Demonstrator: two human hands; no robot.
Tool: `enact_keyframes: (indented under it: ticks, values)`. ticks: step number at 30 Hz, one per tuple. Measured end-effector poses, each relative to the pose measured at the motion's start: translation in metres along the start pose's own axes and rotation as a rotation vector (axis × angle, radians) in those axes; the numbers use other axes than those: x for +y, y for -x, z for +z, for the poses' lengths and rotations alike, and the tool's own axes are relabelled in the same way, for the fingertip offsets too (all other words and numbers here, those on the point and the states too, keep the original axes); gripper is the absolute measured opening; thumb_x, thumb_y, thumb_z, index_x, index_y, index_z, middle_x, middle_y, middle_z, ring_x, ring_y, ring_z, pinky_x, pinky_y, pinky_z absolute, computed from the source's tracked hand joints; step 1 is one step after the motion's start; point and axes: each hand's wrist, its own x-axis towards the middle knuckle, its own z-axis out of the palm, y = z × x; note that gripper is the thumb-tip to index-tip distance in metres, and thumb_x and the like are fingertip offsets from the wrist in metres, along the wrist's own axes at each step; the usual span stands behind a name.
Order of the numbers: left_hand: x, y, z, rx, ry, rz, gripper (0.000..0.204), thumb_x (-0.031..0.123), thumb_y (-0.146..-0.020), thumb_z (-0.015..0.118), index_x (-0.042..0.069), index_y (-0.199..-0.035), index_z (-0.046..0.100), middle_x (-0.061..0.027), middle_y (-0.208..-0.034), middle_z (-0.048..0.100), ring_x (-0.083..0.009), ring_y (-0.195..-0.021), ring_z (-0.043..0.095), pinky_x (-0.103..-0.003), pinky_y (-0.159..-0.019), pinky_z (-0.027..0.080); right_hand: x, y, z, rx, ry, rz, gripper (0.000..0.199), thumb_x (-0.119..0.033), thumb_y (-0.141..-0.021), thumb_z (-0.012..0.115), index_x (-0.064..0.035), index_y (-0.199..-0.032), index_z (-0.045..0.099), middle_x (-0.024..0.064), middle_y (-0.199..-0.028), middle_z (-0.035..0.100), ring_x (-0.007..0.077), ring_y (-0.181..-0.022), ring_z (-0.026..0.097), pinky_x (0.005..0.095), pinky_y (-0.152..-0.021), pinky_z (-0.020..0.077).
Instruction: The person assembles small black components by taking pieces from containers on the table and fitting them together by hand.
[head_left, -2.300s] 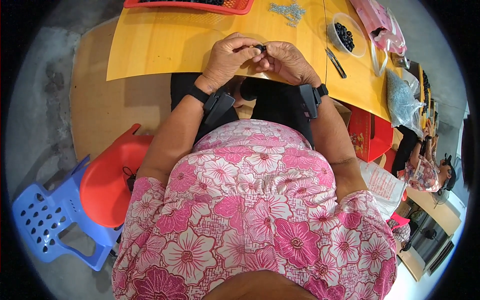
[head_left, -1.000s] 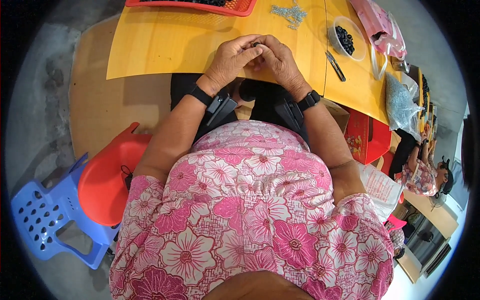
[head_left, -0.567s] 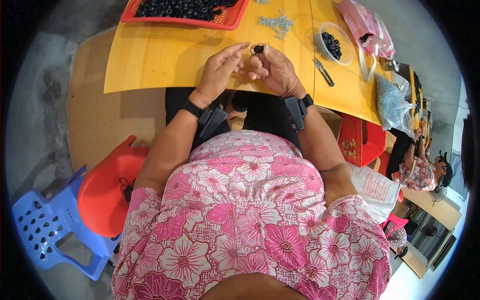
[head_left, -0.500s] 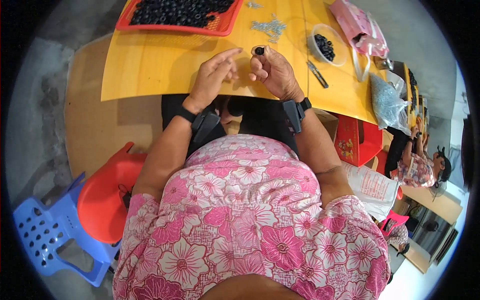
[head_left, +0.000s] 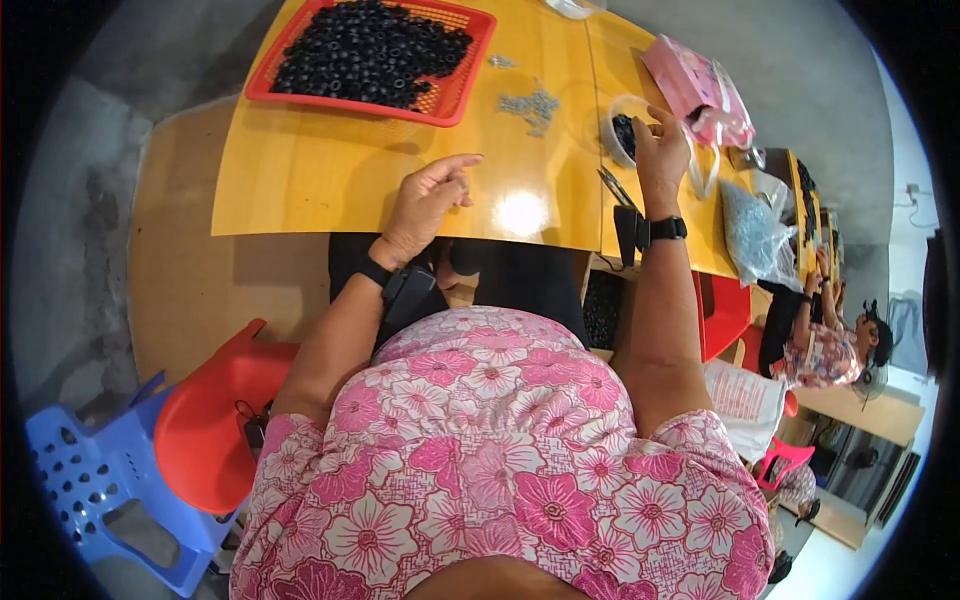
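My left hand (head_left: 425, 205) hovers over the near part of the yellow table (head_left: 340, 185), its index finger stretched out and the other fingers loosely bent. I see nothing held in it. My right hand (head_left: 662, 160) reaches over the edge of a clear round tub (head_left: 613, 148) with black ring-like parts (head_left: 625, 133) inside. Its fingers are apart, and no part shows between them; the hand covers some of the tub. A loose pile of small silvery screw-like pieces (head_left: 537, 108) lies between the hands, farther back.
A red mesh basket (head_left: 462, 95) heaped with black ring-shaped parts stands at the back left. Beside my right wrist lies a dark slim tool (head_left: 615, 187). A pink bag (head_left: 690, 85) and a clear bag of silvery pieces (head_left: 752, 225) sit to the right. Another person (head_left: 825, 350) works farther right.
My right hand has moved right, from beside the left hand to the tub; the small black part it pinched no longer shows in it. The left hand stays over the table's near part.
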Motion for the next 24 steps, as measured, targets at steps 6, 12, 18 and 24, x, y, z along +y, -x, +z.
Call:
enact_keyframes:
  ticks: [6, 12, 18, 24]
  values:
    - [-0.001, 0.000, -0.002, 0.004, -0.047, 0.040, 0.032, 0.010, -0.090, 0.050, 0.000, -0.120, 0.056, 0.0027, -0.080, 0.052, -0.0056, -0.071, 0.051, -0.019, -0.069, 0.046, -0.072, 0.022, 0.042, -0.303, -0.596, 0.021, 0.011, -0.006, -0.081, 0.066, -0.0003, -0.090, 0.067, 0.0061, -0.075, 0.066, 0.0097, -0.068, 0.061, 0.0228, -0.060, 0.0470]
    - [0.003, 0.000, 0.001, -0.017, -0.023, -0.018, 0.032, 0.009, -0.091, 0.047, 0.000, -0.121, 0.055, 0.0031, -0.081, 0.052, -0.0062, -0.073, 0.051, -0.019, -0.071, 0.044, -0.143, 0.020, 0.072, -0.334, -0.326, -0.521, 0.011, -0.010, -0.078, 0.065, -0.0072, -0.088, 0.069, 0.0112, -0.082, 0.065, 0.0243, -0.070, 0.063, 0.0312, -0.065, 0.0502]
    - [0.001, 0.000, -0.003, -0.026, -0.072, 0.047, 0.029, 0.010, -0.091, 0.049, 0.000, -0.117, 0.057, 0.0021, -0.080, 0.053, -0.0066, -0.074, 0.053, -0.019, -0.071, 0.044, -0.157, -0.003, 0.114, -0.434, -0.243, -0.643, 0.012, -0.012, -0.077, 0.064, -0.0083, -0.088, 0.069, 0.0108, -0.082, 0.065, 0.0262, -0.076, 0.064, 0.0339, -0.067, 0.0508]
    - [-0.001, -0.001, -0.003, -0.002, 0.014, 0.029, 0.025, 0.008, -0.090, 0.053, 0.000, -0.113, 0.059, 0.0015, -0.081, 0.054, -0.0073, -0.074, 0.054, -0.021, -0.072, 0.046, -0.180, -0.002, 0.154, -0.734, 0.181, -0.785, 0.016, -0.013, -0.076, 0.062, -0.0119, -0.089, 0.070, 0.0134, -0.089, 0.067, 0.0303, -0.085, 0.064, 0.0375, -0.074, 0.0524]
